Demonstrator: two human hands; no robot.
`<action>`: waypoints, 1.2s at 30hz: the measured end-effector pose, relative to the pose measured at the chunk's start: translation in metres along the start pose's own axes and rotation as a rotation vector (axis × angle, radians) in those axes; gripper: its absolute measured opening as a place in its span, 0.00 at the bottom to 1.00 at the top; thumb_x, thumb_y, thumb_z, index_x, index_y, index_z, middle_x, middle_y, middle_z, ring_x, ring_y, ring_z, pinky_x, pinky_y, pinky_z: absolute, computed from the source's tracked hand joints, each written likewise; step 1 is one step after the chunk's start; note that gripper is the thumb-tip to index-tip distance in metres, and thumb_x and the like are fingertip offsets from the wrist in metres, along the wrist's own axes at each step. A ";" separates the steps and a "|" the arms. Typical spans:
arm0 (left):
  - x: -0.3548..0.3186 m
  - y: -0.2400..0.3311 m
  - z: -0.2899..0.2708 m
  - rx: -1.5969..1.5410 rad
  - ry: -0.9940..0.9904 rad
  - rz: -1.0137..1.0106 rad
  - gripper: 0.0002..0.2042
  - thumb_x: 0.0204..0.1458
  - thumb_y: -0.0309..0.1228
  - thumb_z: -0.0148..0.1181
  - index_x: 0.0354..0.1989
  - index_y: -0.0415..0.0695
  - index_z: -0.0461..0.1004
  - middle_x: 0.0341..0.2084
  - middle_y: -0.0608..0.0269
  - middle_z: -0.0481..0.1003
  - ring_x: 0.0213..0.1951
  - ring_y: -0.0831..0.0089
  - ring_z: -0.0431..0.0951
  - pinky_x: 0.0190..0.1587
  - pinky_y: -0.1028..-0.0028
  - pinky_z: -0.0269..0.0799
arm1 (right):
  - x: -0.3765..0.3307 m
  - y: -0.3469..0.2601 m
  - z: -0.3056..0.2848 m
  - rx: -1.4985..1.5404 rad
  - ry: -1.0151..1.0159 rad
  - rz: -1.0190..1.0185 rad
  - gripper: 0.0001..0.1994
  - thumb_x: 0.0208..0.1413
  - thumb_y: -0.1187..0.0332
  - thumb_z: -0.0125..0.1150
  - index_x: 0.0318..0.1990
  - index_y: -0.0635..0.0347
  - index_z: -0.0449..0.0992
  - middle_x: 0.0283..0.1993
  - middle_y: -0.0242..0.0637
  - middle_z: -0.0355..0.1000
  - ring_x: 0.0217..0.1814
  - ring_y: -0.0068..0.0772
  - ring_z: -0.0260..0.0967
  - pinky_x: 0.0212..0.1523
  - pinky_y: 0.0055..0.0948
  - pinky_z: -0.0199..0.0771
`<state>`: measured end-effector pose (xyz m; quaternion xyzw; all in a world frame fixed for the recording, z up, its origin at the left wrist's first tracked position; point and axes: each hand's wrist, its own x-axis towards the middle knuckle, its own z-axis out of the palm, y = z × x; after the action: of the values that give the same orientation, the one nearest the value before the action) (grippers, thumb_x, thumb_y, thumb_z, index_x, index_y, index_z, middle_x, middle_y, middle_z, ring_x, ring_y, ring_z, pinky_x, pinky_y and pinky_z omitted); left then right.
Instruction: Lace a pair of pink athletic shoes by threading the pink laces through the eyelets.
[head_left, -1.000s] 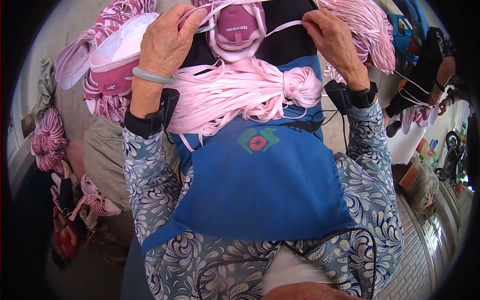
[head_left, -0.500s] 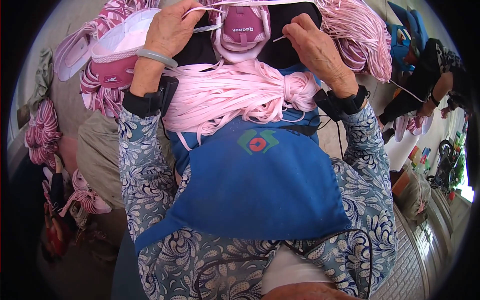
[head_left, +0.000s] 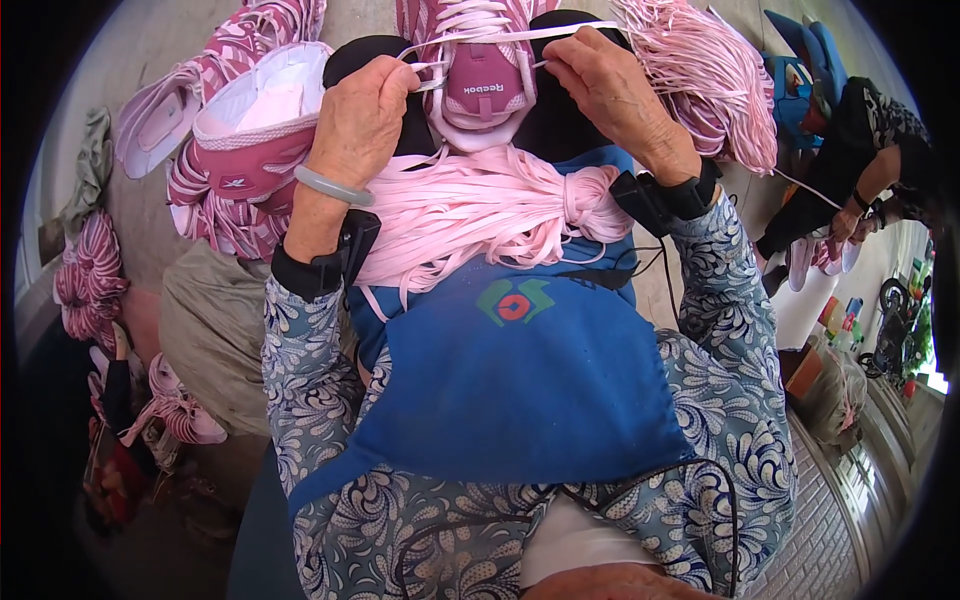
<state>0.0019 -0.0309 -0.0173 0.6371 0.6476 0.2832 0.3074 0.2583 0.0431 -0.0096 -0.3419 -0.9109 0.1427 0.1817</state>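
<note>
- The right hand [head_left: 610, 92] has moved in beside the pink shoe [head_left: 487, 88], the left hand [head_left: 352, 122] nearer too: threading apparently continues at both sides.
- Each pinches lace [head_left: 515, 37].
- Shoe between the knees [head_left: 360, 52], beyond the blue apron's [head_left: 530, 390] far edge; heel nearest it, long axis pointing away.

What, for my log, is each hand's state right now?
Left hand: closed, holding a slim grey thing.
Right hand: closed, apparently pinching a lace.

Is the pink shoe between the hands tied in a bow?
No, untied: a pale lace stretches across the pink shoe, and no bow shows.
</note>
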 end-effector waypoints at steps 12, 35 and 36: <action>0.015 -0.005 0.006 -0.018 0.156 -0.059 0.13 0.54 0.41 0.54 0.39 0.46 0.78 0.30 0.53 0.78 0.34 0.59 0.78 0.37 0.69 0.72 | 0.031 -0.004 -0.009 0.163 -0.052 0.049 0.06 0.55 0.70 0.51 0.33 0.65 0.70 0.30 0.48 0.67 0.34 0.49 0.66 0.35 0.37 0.67; 0.042 0.032 -0.013 -0.255 -0.103 -0.184 0.12 0.53 0.34 0.56 0.31 0.34 0.74 0.18 0.62 0.72 0.16 0.78 0.69 0.19 0.77 0.67 | 0.058 0.013 -0.024 0.147 -0.276 -0.026 0.08 0.54 0.70 0.49 0.28 0.67 0.70 0.27 0.51 0.67 0.32 0.53 0.67 0.33 0.42 0.67; 0.042 0.031 -0.013 -0.256 -0.106 -0.186 0.12 0.53 0.34 0.56 0.31 0.34 0.74 0.18 0.62 0.72 0.16 0.78 0.69 0.19 0.77 0.67 | 0.056 0.012 -0.022 0.149 -0.278 -0.024 0.08 0.54 0.70 0.49 0.28 0.67 0.70 0.27 0.51 0.67 0.32 0.53 0.67 0.33 0.42 0.67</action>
<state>0.0125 0.0119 0.0131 0.5442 0.6453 0.2997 0.4446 0.2357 0.0927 0.0186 -0.2936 -0.9182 0.2536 0.0802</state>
